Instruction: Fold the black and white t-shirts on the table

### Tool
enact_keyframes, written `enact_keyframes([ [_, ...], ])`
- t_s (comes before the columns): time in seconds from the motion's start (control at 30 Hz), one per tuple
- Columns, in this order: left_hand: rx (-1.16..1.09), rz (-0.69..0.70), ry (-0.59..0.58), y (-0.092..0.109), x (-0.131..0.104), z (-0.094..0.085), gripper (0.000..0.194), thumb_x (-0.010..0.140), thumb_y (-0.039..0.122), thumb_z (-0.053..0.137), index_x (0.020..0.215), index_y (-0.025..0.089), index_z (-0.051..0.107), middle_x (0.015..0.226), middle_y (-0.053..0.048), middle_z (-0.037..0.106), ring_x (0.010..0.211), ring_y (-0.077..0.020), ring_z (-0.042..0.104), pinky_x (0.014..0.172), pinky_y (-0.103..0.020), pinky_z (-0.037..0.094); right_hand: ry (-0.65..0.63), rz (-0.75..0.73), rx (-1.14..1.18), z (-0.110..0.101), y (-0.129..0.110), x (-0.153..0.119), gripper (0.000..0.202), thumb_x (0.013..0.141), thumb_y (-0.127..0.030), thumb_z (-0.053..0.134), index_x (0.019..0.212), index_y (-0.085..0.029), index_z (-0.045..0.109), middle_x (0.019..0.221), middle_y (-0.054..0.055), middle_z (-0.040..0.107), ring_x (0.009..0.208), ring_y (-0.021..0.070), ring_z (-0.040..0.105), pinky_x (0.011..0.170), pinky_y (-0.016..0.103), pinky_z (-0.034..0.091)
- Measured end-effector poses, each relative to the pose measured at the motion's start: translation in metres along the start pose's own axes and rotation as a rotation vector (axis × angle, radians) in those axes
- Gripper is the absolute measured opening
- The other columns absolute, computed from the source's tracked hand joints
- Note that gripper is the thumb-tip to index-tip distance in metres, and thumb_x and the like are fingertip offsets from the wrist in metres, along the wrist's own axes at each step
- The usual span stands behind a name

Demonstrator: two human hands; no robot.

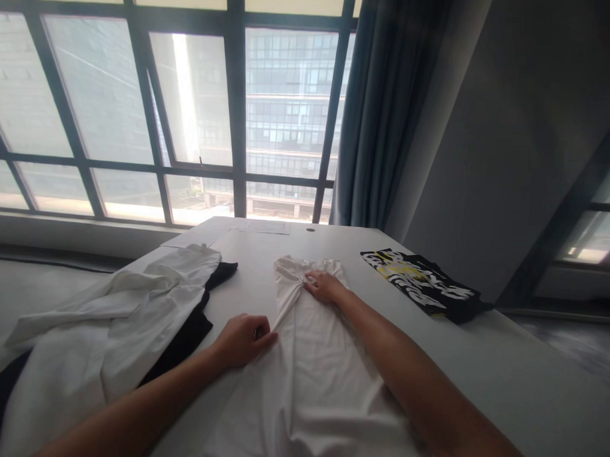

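Note:
A white garment (320,362) lies lengthwise on the white table in front of me, its far end gathered and wrinkled. My right hand (324,286) rests near that far end, its fingertips closed on a bunched fold. From there a taut crease runs down toward my left hand (248,338). That hand is curled at the garment's left edge, pinching the cloth between thumb and fingers. What kind of garment this is cannot be made out. My right forearm covers part of its right side.
To the left, a crumpled white garment (147,296) lies over black cloth (181,344). A black printed garment (420,282) with white and yellow marks sits folded on the right of the table (519,389). Windows (289,101) and a blue curtain (376,111) stand behind.

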State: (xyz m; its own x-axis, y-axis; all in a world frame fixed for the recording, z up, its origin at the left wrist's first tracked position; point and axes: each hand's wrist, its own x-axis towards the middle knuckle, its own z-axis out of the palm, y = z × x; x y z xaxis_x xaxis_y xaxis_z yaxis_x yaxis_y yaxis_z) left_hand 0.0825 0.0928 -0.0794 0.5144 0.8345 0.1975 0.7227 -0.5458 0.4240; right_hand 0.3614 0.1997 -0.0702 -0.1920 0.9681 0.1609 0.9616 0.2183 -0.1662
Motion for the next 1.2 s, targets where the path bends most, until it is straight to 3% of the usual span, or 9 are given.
enact_keyframes([
  [0.17,-0.02,0.004,0.001,-0.002,0.001,0.001,0.033,0.084,0.047,0.054,0.071,0.018,0.065,0.061,0.002,0.059,0.058,-0.0122,0.048,0.059,-0.024,0.031,-0.011,0.039,-0.056,-0.004,-0.006,0.009,0.035,0.097,-0.035,0.041,0.101,-0.02,0.072,0.11,0.01,0.071,0.102,0.0219,0.064,0.085,0.028,0.044],
  [0.3,-0.034,0.01,0.006,-0.002,0.002,0.0,0.033,0.083,0.046,0.054,0.07,0.018,0.065,0.06,0.002,0.058,0.057,-0.0115,0.047,0.058,-0.024,0.031,0.109,0.115,0.018,-0.002,-0.008,0.012,0.046,0.101,-0.037,0.029,0.111,-0.019,0.07,0.117,0.01,0.069,0.107,0.0209,0.063,0.088,0.027,0.043],
  [0.43,-0.028,0.006,0.007,0.0,0.001,-0.001,0.034,0.083,0.047,0.053,0.068,0.018,0.064,0.06,0.002,0.057,0.056,-0.0117,0.046,0.058,-0.024,0.031,-0.089,-0.057,0.068,0.002,-0.007,0.005,0.044,0.095,-0.039,0.047,0.133,-0.02,0.058,0.142,0.008,0.054,0.129,0.021,0.05,0.105,0.027,0.036],
  [0.53,-0.032,0.015,0.014,-0.001,0.001,0.0,0.035,0.084,0.048,0.053,0.069,0.018,0.064,0.06,0.002,0.058,0.057,-0.0123,0.047,0.058,-0.025,0.031,-0.059,-0.051,0.039,-0.001,-0.005,-0.013,0.057,0.092,-0.042,0.052,0.143,-0.02,0.048,0.152,0.008,0.04,0.139,0.0216,0.038,0.113,0.03,0.028],
  [0.7,-0.03,0.015,0.034,-0.003,0.002,0.001,0.036,0.084,0.049,0.052,0.069,0.018,0.064,0.061,0.001,0.059,0.058,-0.0137,0.048,0.058,-0.025,0.031,-0.101,-0.064,-0.003,-0.011,-0.016,-0.061,0.068,0.086,-0.05,0.058,0.147,-0.023,0.043,0.156,0.009,0.034,0.142,0.026,0.032,0.116,0.038,0.024],
  [0.83,-0.101,-0.008,0.073,-0.001,0.002,0.0,0.036,0.083,0.049,0.05,0.067,0.018,0.061,0.061,0.0,0.057,0.059,-0.0144,0.048,0.057,-0.025,0.032,-0.217,-0.004,0.02,-0.008,-0.038,-0.085,0.077,0.09,-0.064,0.043,0.154,-0.023,0.028,0.161,0.01,0.019,0.148,0.0317,0.014,0.117,0.053,0.014],
  [0.93,-0.183,-0.016,0.102,-0.002,0.002,0.0,0.039,0.082,0.052,0.05,0.065,0.017,0.059,0.059,0.0,0.056,0.058,-0.0143,0.047,0.056,-0.025,0.032,-0.262,0.07,0.006,-0.002,-0.047,-0.082,0.071,0.095,-0.063,0.027,0.155,-0.025,0.023,0.162,0.009,0.012,0.148,0.0348,0.007,0.113,0.063,0.008],
  [1.03,-0.277,-0.037,0.103,-0.004,0.003,0.001,0.041,0.08,0.055,0.052,0.069,0.017,0.062,0.059,0.0,0.057,0.056,-0.0141,0.047,0.054,-0.025,0.032,-0.251,0.096,-0.013,0.003,-0.047,-0.068,0.069,0.095,-0.062,0.022,0.155,-0.027,0.022,0.163,0.007,0.011,0.148,0.0353,0.006,0.112,0.065,0.006],
  [1.2,-0.454,-0.047,0.065,-0.006,0.006,0.001,0.046,0.079,0.057,0.056,0.095,0.015,0.067,0.063,0.0,0.062,0.057,-0.014,0.05,0.056,-0.025,0.037,-0.237,0.118,-0.02,0.012,-0.037,-0.039,0.068,0.095,-0.06,0.021,0.155,-0.028,0.021,0.163,0.005,0.01,0.148,0.035,0.007,0.112,0.065,0.005],
])
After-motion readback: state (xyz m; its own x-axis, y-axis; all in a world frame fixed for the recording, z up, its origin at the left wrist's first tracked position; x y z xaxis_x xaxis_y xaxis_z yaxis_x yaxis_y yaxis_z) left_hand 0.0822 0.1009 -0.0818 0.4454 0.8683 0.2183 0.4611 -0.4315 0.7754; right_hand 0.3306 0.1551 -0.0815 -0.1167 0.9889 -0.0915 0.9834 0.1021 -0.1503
